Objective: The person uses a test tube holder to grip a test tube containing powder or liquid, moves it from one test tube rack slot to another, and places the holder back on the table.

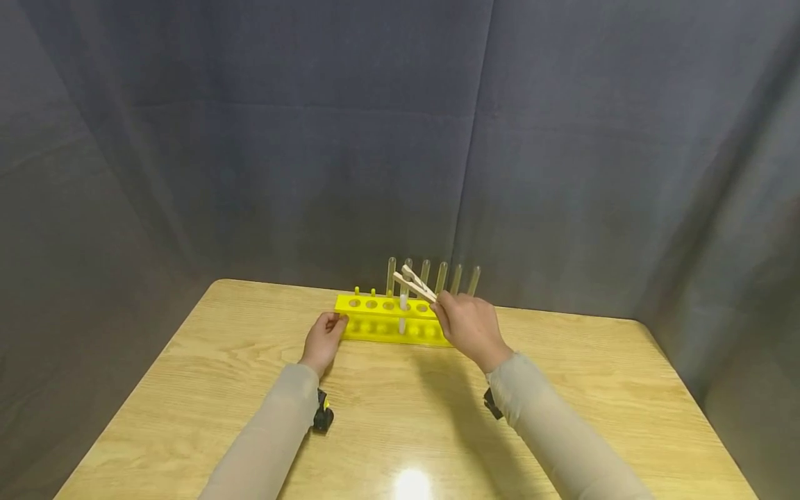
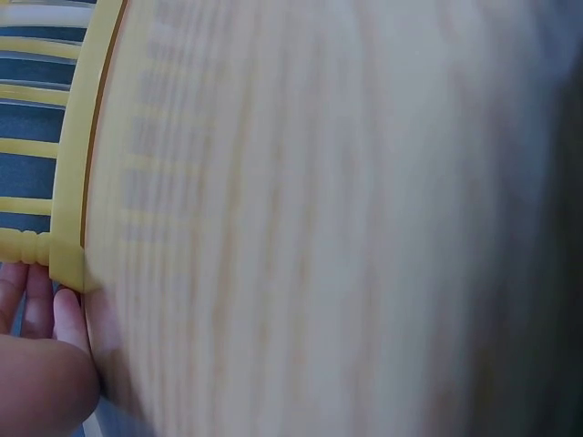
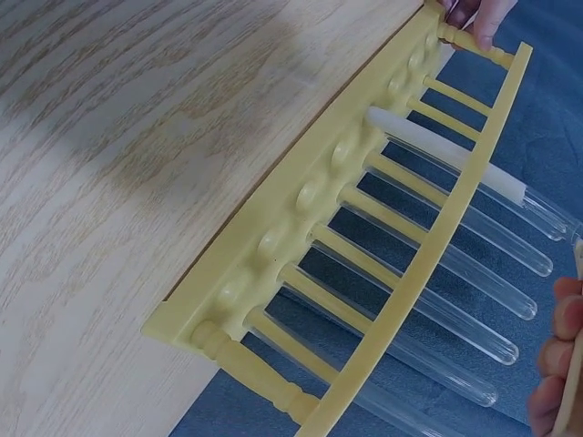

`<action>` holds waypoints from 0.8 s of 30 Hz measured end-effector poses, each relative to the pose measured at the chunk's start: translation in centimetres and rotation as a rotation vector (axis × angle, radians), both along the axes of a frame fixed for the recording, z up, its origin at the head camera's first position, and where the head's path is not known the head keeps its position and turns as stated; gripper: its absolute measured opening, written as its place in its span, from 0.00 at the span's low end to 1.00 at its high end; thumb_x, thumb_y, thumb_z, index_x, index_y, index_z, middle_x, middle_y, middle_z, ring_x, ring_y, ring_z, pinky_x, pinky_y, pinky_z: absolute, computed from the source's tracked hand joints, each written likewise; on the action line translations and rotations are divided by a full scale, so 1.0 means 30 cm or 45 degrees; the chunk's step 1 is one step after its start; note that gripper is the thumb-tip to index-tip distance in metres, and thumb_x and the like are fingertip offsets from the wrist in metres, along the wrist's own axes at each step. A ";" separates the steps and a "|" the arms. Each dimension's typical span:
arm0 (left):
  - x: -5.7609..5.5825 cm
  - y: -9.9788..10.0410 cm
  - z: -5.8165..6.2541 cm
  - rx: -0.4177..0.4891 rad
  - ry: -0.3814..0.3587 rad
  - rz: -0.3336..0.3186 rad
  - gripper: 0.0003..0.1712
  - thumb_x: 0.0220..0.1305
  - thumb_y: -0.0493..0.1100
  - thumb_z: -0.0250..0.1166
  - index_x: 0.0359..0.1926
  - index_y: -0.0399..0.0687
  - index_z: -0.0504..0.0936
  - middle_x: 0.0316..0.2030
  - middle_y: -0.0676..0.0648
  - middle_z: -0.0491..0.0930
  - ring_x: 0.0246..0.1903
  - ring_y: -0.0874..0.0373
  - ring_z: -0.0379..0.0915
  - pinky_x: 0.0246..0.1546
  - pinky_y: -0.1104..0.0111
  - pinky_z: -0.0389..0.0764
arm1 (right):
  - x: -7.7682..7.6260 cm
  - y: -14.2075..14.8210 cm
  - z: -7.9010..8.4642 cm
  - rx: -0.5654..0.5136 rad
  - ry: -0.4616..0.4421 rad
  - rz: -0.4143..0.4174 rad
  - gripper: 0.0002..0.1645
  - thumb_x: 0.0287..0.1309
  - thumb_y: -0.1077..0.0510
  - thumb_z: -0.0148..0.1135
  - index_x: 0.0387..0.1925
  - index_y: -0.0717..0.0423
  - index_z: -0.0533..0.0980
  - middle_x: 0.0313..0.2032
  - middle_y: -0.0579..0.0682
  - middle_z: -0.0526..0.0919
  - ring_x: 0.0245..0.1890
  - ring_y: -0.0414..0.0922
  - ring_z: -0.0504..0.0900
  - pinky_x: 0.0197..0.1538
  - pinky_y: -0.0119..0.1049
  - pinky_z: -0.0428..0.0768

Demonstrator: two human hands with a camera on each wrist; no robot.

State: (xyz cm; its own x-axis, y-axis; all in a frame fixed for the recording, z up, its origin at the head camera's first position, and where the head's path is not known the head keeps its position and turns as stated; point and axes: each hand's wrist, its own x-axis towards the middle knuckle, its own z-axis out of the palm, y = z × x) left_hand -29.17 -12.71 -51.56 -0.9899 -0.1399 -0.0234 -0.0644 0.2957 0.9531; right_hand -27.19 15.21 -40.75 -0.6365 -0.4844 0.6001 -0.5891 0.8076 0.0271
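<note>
A yellow test tube rack (image 1: 381,337) stands on the table, and my left hand (image 1: 323,340) holds its left end, fingertips around the end post (image 3: 469,41). With my right hand (image 1: 471,326) I grip a wooden test tube clamp (image 1: 420,286) over the rack. The clamp's tips are at the upper part of a test tube with white contents (image 3: 446,150). That tube passes through a hole in the rack's upper plate, its bottom close to the base. Several clear test tubes (image 1: 442,276) stand upside down on the pegs along the back.
Two bare yellow pegs (image 1: 357,290) stick up at the back left of the rack. The wooden table (image 1: 262,319) extends around it, with a dark grey curtain (image 1: 312,173) behind. A black wrist device (image 1: 322,413) shows beside my left sleeve.
</note>
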 end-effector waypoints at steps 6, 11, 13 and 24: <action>0.016 -0.008 0.007 -0.023 -0.026 0.005 0.24 0.80 0.49 0.52 0.63 0.33 0.70 0.64 0.33 0.71 0.66 0.39 0.66 0.68 0.49 0.66 | 0.004 -0.014 0.001 -0.036 -0.053 -0.024 0.12 0.69 0.57 0.64 0.28 0.54 0.75 0.14 0.44 0.68 0.13 0.39 0.63 0.16 0.35 0.64; 0.021 -0.016 0.014 -0.026 -0.019 0.000 0.25 0.80 0.50 0.52 0.63 0.33 0.70 0.64 0.33 0.71 0.66 0.39 0.66 0.69 0.48 0.66 | 0.002 -0.024 0.001 -0.031 -0.086 -0.039 0.13 0.70 0.56 0.63 0.28 0.54 0.75 0.14 0.44 0.68 0.13 0.39 0.63 0.16 0.34 0.63; 0.019 -0.015 0.015 -0.024 -0.018 -0.004 0.24 0.80 0.49 0.52 0.63 0.33 0.70 0.63 0.33 0.72 0.65 0.40 0.66 0.68 0.49 0.66 | 0.000 -0.026 0.001 -0.031 -0.092 -0.046 0.13 0.69 0.56 0.64 0.28 0.54 0.75 0.14 0.44 0.68 0.13 0.39 0.63 0.16 0.34 0.63; 0.022 -0.010 0.013 -0.020 -0.027 0.009 0.23 0.80 0.50 0.52 0.62 0.35 0.71 0.62 0.34 0.72 0.65 0.41 0.67 0.68 0.50 0.66 | 0.010 -0.030 -0.011 0.007 -0.176 -0.059 0.14 0.69 0.56 0.64 0.26 0.54 0.74 0.13 0.43 0.66 0.12 0.39 0.61 0.15 0.33 0.59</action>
State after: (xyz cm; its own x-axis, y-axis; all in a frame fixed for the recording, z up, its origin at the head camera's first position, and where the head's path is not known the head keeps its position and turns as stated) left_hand -28.51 -13.01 -51.16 -0.9882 -0.1471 -0.0425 -0.0869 0.3099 0.9468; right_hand -26.89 14.31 -41.07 -0.7347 -0.4555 0.5028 -0.5494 0.8342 -0.0472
